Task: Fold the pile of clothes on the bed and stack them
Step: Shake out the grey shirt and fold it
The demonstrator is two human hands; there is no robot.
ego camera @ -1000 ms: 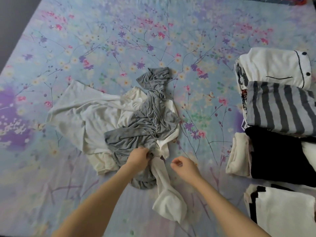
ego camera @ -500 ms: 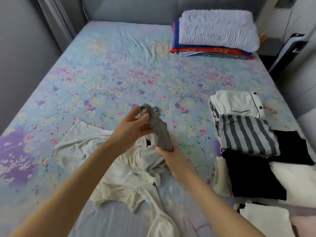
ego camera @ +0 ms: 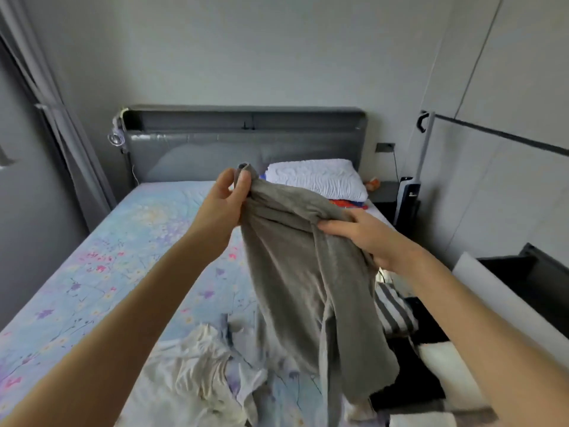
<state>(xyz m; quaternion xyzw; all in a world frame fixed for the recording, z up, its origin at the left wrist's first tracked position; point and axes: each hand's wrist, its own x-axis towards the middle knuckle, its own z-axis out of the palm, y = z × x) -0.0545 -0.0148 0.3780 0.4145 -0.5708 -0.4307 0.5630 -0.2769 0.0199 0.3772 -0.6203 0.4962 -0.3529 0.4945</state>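
Grey top (ego camera: 295,288) is held up mid-frame, clear of the bed (ego camera: 123,241), hanging from both hands. Left hand (ego camera: 221,201), centre of frame: thumb and fingers pinch the top corner, and a nub of cloth pokes out above them. Right hand (ego camera: 363,238), right of centre and lower: fingers curl over a bunched ridge of fabric. The cloth sags between the hands and drops in long loose folds toward lower centre. Cannot tell whether the hem touches the bedding.

White clothes (ego camera: 191,374) lie crumpled on the bed at lower centre, not yet folded. Folded stack (ego camera: 395,312) sits at lower right, with striped, black and white pieces showing. It is partly hidden behind the grey top and the right forearm. Pillow (ego camera: 317,178) is at upper centre, by the head of the bed.

Handling, by judgement:
- Thin knit, light and fully limp, with no stiffness to hold a shape.
- Not slippery, not fragile; a light pinch is enough.
- It twists on itself easily. Bunched as it is, which part is which is hard to read.
- Best hold: find the two shoulder seams or the two hem corners, one per hand, hands well apart. Let it hang flat before laying it on a bare stretch of sheet.
- Gripping mid-cloth, as the right hand does, leaves it rumpled.
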